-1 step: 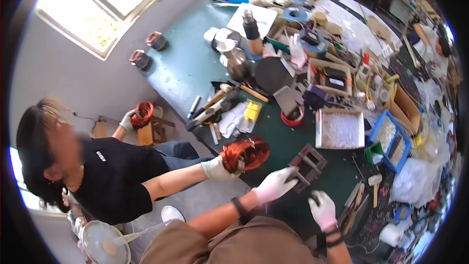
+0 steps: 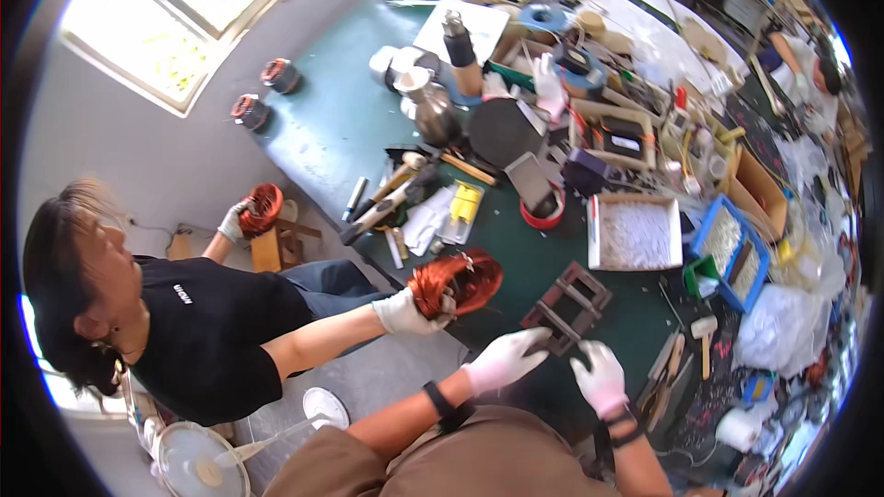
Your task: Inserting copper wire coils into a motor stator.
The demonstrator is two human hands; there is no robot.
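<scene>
A dark brown rectangular frame with crossbars (image 2: 578, 294) lies on the green tabletop in front of me. My left hand (image 2: 506, 364), in a white glove, reaches toward its near left corner with fingers stretched out; whether they touch it I cannot tell. Just off the frame's near end, my right hand (image 2: 600, 379), also gloved, is open with its thumb apart. Neither hand holds anything I can see. To the left, a co-worker's gloved hand (image 2: 405, 313) holds a ring of copper-red wire coils (image 2: 460, 283); their other hand (image 2: 235, 221) holds a second copper-red coil ring (image 2: 263, 207).
A white box of pale pieces (image 2: 635, 244) and a blue tray (image 2: 732, 248) stand beyond my right hand. A white-headed mallet (image 2: 704, 342) and long-handled tools (image 2: 665, 377) lie at right. Hammers (image 2: 391, 198) and a metal jug (image 2: 431, 115) are farther off.
My left hand has drawn back slightly toward me from the frame. My right hand has moved a little left and up, nearer the frame. The view has shifted slightly.
</scene>
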